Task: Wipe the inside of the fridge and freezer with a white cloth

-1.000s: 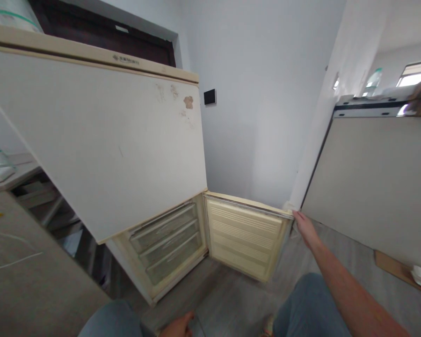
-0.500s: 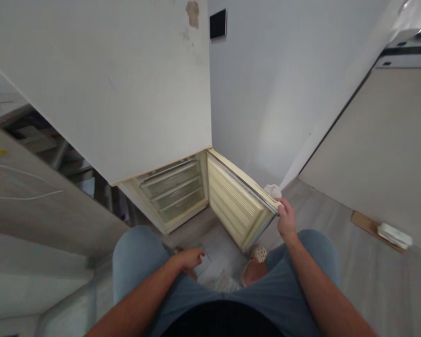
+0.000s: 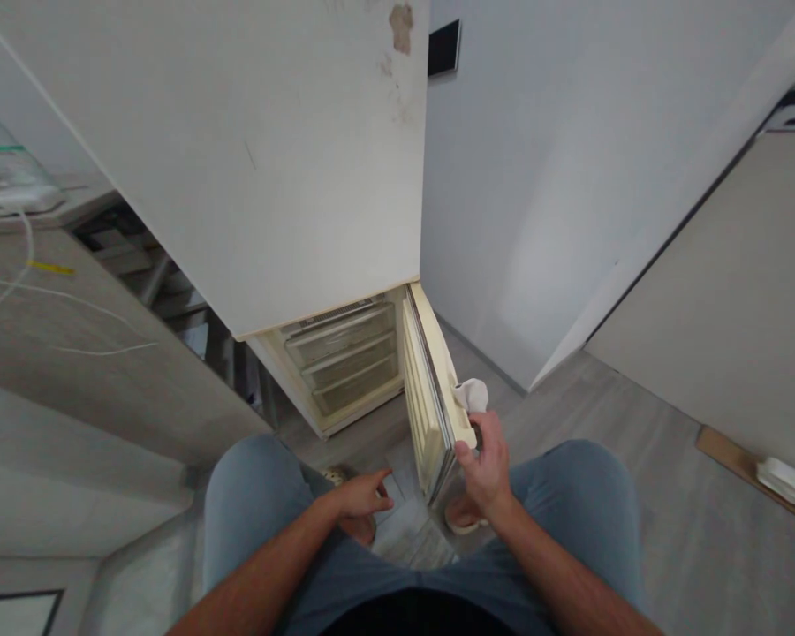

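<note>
the right hand (image 3: 485,464) is in the lower middle of the frame. its fingers are closed around the outer edge of the freezer door (image 3: 430,397), near the door's lower corner. a white cloth (image 3: 472,394) sits bunched up just above that hand, touching the door's edge; i cannot tell if the hand grips it too. the freezer door is the small cream door at the bottom of the fridge (image 3: 258,159). it stands open and sticks out toward the person, so we see it almost edge on, with its ribbed inside facing left.

the left hand (image 3: 361,496) is just left of the door's bottom, low in the frame. it rests on the person's left knee with fingers loosely bent and holds nothing. the two hands are near each other but apart.

behind the open door, in the middle of the frame, are three clear freezer drawers (image 3: 344,358), one above the other, all pushed in. the big upper fridge door fills the top left and is shut. a grey surface (image 3: 72,353) with thin white wires lies at the left. a small black box (image 3: 443,48) is on the wall at the top. the floor (image 3: 636,442) is grey wood.
</note>
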A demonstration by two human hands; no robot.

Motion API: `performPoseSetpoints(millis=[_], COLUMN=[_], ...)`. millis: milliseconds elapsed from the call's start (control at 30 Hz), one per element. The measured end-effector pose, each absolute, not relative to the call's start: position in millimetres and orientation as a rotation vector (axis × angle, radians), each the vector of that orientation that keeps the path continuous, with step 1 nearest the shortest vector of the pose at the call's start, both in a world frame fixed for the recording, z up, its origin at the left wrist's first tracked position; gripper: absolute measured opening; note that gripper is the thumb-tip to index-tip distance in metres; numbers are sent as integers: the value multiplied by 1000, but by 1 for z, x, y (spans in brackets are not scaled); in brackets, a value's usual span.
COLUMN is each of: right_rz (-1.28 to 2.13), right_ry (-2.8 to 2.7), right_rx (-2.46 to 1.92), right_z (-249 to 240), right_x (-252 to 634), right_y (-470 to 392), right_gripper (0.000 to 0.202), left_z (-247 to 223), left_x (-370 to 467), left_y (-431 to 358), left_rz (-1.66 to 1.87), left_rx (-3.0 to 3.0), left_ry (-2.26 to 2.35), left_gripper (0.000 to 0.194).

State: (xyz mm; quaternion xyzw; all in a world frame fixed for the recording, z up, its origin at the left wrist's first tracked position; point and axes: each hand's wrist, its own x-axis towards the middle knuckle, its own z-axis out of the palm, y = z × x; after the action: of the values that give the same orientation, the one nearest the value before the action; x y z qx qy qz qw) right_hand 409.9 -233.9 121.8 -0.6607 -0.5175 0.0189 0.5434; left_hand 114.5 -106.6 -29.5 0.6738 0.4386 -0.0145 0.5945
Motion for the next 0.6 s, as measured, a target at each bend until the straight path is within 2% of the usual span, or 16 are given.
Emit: performPoseSetpoints(millis=[200,300,433,500,600], right_rz=[181,245,405,497,537], right_ry=[-1283,-1322,-1560,-1668,-1675], right_rx=[-1538,-1493,-1397,-1345,-1373], right_z=[100,87,80,78,65], right_x=[363,329,303,308,340], right_y=[-239,-234,-208,-189,-159], right_gripper=[46,53,68,66,54], left_z=[-27,-31,-42,-45,-42], left_x=[92,81,77,78,77], left_y=[-104,-104,-107,-103,-86], left_rz=[-144,-335,-522,-403,123], left_rx=[1593,1532,1396,1275,898], left_ry=[1086,1079,1036,1136,1350], left_gripper=[66,69,92,92,80])
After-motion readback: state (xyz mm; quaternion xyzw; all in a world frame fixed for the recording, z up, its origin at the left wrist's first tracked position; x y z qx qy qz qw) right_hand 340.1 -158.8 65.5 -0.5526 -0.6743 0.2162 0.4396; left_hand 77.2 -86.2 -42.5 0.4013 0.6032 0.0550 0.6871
